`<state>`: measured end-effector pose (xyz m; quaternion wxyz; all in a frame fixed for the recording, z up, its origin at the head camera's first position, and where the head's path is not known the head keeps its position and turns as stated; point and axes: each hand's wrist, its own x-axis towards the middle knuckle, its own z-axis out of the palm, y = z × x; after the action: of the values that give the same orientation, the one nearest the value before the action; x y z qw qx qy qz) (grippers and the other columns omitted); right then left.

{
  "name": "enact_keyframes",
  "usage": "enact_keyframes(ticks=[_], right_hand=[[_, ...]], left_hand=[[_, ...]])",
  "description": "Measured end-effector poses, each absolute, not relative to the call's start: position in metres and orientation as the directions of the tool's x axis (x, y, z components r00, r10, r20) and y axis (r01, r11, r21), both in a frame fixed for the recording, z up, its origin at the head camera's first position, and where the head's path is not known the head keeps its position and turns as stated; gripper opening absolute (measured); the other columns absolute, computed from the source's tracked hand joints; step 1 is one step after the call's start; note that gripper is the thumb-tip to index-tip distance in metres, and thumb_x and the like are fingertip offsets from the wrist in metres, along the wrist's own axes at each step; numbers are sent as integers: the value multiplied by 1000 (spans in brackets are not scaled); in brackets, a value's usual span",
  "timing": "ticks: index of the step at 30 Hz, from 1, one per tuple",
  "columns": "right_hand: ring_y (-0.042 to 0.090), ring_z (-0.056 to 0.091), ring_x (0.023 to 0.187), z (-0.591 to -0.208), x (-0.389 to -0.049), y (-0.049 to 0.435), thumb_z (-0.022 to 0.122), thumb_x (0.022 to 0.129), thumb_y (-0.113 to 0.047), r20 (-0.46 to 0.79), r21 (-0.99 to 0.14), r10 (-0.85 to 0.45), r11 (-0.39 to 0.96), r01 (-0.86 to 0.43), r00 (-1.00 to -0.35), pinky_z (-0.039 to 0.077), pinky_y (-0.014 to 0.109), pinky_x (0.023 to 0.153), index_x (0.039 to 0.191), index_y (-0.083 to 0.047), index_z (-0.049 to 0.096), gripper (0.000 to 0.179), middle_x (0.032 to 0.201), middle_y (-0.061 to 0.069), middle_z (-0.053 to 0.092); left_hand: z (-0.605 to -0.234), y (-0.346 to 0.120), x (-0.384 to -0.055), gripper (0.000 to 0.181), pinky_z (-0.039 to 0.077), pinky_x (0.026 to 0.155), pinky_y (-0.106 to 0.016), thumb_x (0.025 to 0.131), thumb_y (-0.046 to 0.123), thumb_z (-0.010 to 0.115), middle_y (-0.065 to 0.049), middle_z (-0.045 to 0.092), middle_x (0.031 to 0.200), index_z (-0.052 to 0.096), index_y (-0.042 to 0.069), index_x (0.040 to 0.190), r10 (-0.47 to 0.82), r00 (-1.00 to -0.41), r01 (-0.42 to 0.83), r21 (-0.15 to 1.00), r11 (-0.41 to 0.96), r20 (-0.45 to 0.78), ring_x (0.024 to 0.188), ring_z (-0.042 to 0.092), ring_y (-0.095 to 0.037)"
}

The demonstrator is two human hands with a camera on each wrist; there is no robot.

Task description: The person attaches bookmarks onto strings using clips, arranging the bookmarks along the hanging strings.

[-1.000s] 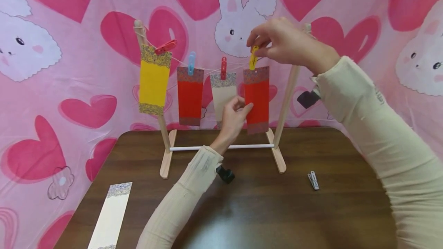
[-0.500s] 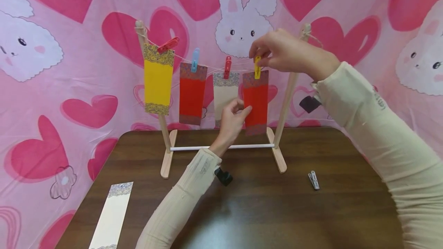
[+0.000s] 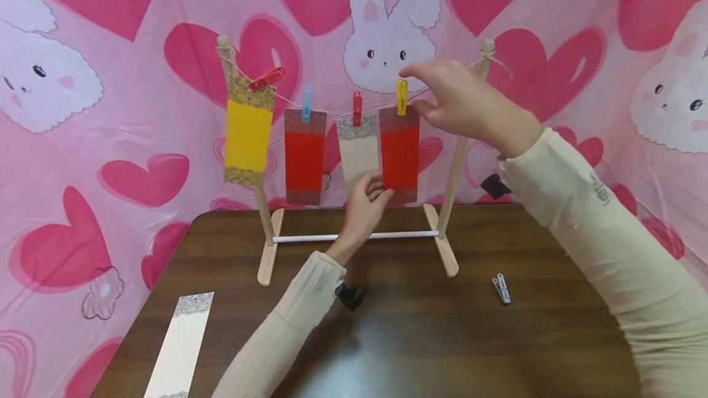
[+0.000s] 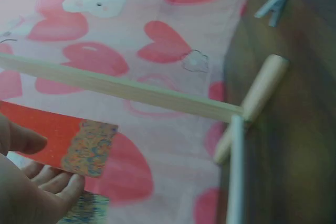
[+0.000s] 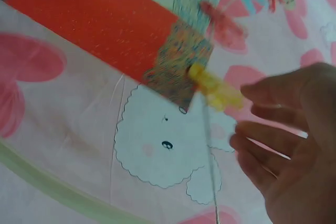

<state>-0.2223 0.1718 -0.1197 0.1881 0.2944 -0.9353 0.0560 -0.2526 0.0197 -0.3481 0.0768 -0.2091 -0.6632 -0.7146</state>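
A red card (image 3: 400, 155) with patterned ends hangs from the string at the right, clipped by a yellow clothespin (image 3: 402, 96). Thumb and fingers of my right hand (image 3: 470, 103) are spread apart beside that clothespin; the right wrist view has a small gap between them and the clothespin (image 5: 216, 88). At the card's lower left edge is my left hand (image 3: 362, 209). In the left wrist view its thumb (image 4: 26, 139) lies over the card's face and its fingers are below the edge, parted from the thumb. Whether they touch the card I cannot tell.
A yellow card (image 3: 249, 134), another red card (image 3: 304, 164) and a cream card (image 3: 358, 152) hang from clothespins on the wooden stand (image 3: 458, 171). On the table (image 3: 420, 336) lie a cream card (image 3: 179, 346) at left and a grey clothespin (image 3: 501, 288) at right.
My right hand has let go of the yellow clothespin and opened, moving slightly right. The right red card has swung left and hangs straighter. My left hand has moved down and loosened.
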Motion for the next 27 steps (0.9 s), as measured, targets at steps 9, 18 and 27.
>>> enact_keyframes(ticks=[9,18,27], right_hand=[[34,49,129,-151,-185,180,70,88,0,609,88,-523,792,-605,-597,43,52,106,131,0,59,44,135,18,58],[36,55,117,-194,-162,197,72,81,7,693,85,-514,755,-650,-506,48,55,96,119,4,65,38,120,20,66],[33,54,117,-248,-144,218,68,80,10,723,-22,-423,776,-631,-546,44,52,97,116,1,66,37,120,17,66]], left_hand=[[-388,-14,-231,27,52,94,-45,90,-12,62,-27,67,111,62,-10,117,176,-908,385,923,-10,380,106,66,-39],[-400,-54,-206,24,54,93,-44,88,-5,70,-13,70,108,65,1,111,202,-903,401,912,84,379,106,67,-32],[-394,-90,-178,24,54,91,-44,86,-4,73,-7,68,104,64,5,107,213,-890,439,883,166,402,104,66,-29]])
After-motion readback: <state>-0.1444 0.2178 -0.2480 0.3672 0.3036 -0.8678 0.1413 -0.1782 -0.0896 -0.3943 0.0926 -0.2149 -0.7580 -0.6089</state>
